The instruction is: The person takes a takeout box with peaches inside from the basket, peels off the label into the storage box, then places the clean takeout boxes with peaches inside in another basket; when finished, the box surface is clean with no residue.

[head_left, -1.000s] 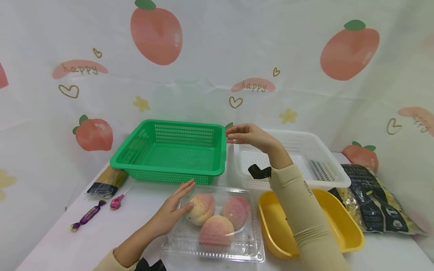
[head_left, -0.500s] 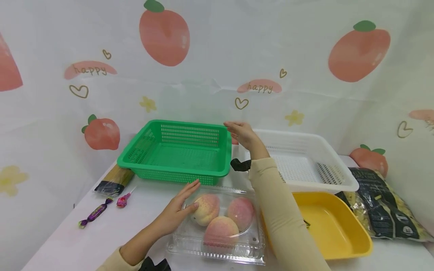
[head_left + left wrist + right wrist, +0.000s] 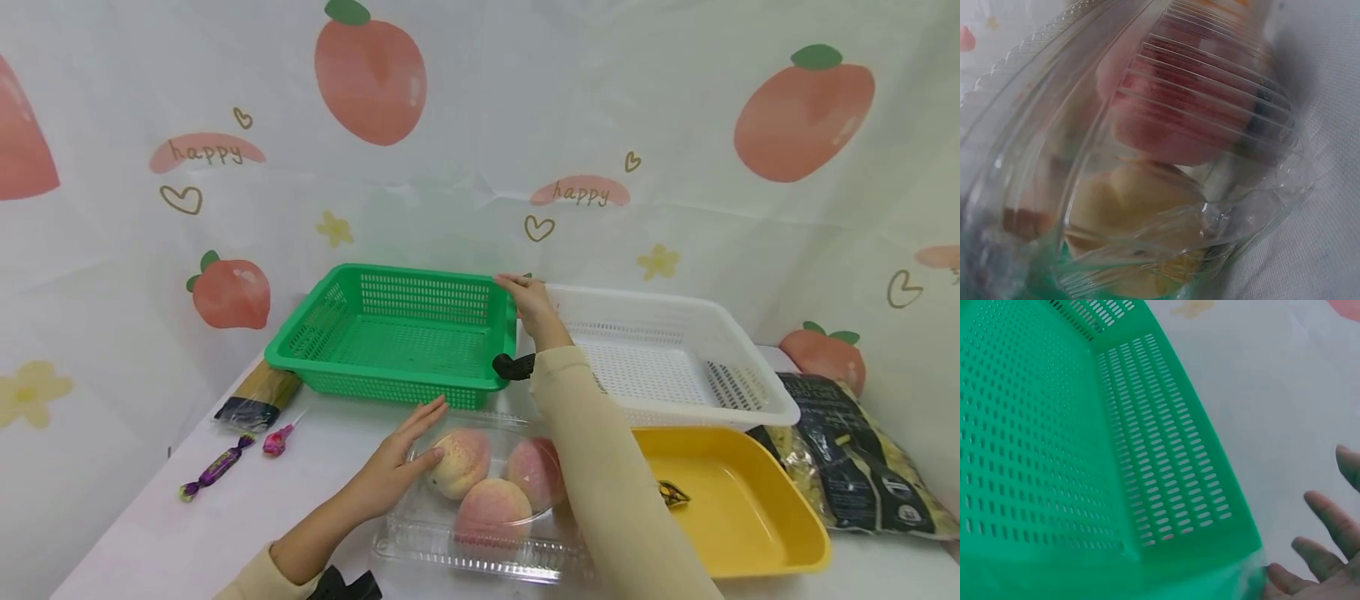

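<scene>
Hidden or cut-off items: the right forearm sleeve [image 3: 607, 475] crosses the right side of the clear clamshell box [image 3: 450, 542], covering its right edge and part of the right-hand peach [image 3: 534, 471]. The yellow tray [image 3: 757, 517] is partly behind the same sleeve; a small dark wrapper [image 3: 672, 493] lies inside it, too small to identify. The pasta bag [image 3: 855, 462] is cut off at the right frame edge.

Left hand [image 3: 401, 467]: fingers straight and released, resting against the left side of the box lid, thumb at the lid beside the left peach [image 3: 461, 462]. A third peach [image 3: 491, 512] lies nearer in the box. The box sits on the near centre of the table [image 3: 150, 542], just near of the green basket [image 3: 397, 337].

Right hand [image 3: 534, 302]: extended to the far right corner of the green basket, between it and the white basket [image 3: 675, 358]. In the head view, contact with the rim cannot be confirmed.

View differences: the right wrist view shows the basket corner [image 3: 1166, 487] close up, with the fingers [image 3: 1325, 515] spread and loose just beside it, grasping nothing. The left wrist view shows only the ribbed clamshell [image 3: 1222, 125] with pink and yellow fruit blurred inside; the hand itself is out of frame.

At the far left lie a spaghetti packet [image 3: 258, 400] and two wrapped candies [image 3: 213, 471].
</scene>
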### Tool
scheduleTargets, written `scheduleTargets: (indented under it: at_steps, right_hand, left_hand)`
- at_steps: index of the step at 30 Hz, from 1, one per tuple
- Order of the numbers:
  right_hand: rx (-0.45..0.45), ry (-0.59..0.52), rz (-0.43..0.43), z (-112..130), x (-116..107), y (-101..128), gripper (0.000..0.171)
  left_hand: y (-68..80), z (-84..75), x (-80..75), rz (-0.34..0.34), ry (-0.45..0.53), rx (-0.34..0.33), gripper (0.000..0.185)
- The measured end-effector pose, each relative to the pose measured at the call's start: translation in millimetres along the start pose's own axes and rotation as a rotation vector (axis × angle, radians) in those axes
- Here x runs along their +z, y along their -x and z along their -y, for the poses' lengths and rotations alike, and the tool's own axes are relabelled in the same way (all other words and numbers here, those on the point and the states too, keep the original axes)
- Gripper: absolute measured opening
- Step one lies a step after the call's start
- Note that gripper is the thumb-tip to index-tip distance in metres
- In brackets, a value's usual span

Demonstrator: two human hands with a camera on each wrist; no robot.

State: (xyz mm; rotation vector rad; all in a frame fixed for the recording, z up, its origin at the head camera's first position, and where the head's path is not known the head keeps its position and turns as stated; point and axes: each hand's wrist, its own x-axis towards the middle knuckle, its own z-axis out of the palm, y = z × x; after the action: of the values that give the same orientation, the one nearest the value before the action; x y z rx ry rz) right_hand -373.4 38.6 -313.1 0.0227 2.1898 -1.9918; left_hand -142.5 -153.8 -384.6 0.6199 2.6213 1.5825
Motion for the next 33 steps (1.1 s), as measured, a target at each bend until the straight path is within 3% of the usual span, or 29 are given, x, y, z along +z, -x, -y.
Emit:
scheduleTargets:
  at_steps: [7,22,25,33]
  right_hand:
    - [0.026,-0.018,-0.047,-4.5,5.0,-1.6,0.047]
    - [0.011,0.172,-0.157,-20.4,20.4,-6.1,0.054]
    - [0.012,0.187,-0.156,-22.1,20.6,-6.3,0.057]
    - [-0.008,0.185,-0.130,-20.9,20.8,-0.6,0.059]
  left_hand:
    - [-0.7,-0.2,0.8,0.005,0.002,0.002,0.056]
    - [-0.9,1.6,0.8,-0.046,-0.017,-0.008,0.057]
    - [1.2,0.2,-1.7,-0.047,0.012,-0.063,0.061]
    - [29.0,-5.9,-4.0,-0.089,0.308,-0.334,0.078]
